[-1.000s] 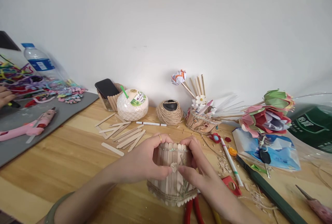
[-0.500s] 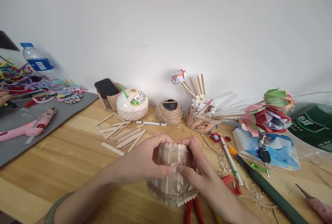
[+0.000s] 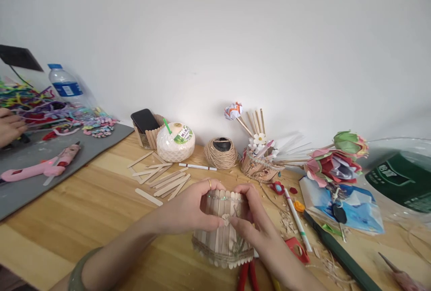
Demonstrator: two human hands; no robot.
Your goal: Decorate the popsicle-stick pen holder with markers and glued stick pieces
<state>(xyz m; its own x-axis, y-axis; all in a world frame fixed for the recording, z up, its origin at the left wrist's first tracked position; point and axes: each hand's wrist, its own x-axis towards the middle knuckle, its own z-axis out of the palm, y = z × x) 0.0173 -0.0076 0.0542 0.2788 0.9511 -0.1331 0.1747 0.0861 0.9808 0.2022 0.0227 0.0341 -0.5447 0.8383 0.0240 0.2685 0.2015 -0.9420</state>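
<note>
A small container made of wooden sticks (image 3: 220,239), with twine around its wide lower edge and a glittery band near the narrower top, is held between both hands. My left hand (image 3: 188,208) grips its left side, fingers behind the top edge and thumb on the front. On the right side my right hand (image 3: 257,219) grips it the same way. Both thumb tips touch a small pale heart-shaped piece (image 3: 225,219) on the front. The fingertips behind the container are hidden.
Loose craft sticks (image 3: 171,183), a white coconut (image 3: 175,143) and a twine ball (image 3: 221,152) lie beyond. Red-handled pliers (image 3: 248,275), a marker (image 3: 298,219) and a green tool (image 3: 340,250) are near. A pink glue gun (image 3: 43,168) and another person's hand (image 3: 10,127) are left.
The view has shifted slightly, so more of the left side shows. The other person's hand at the far left is more visible. Both my hands keep their grip on the container.
</note>
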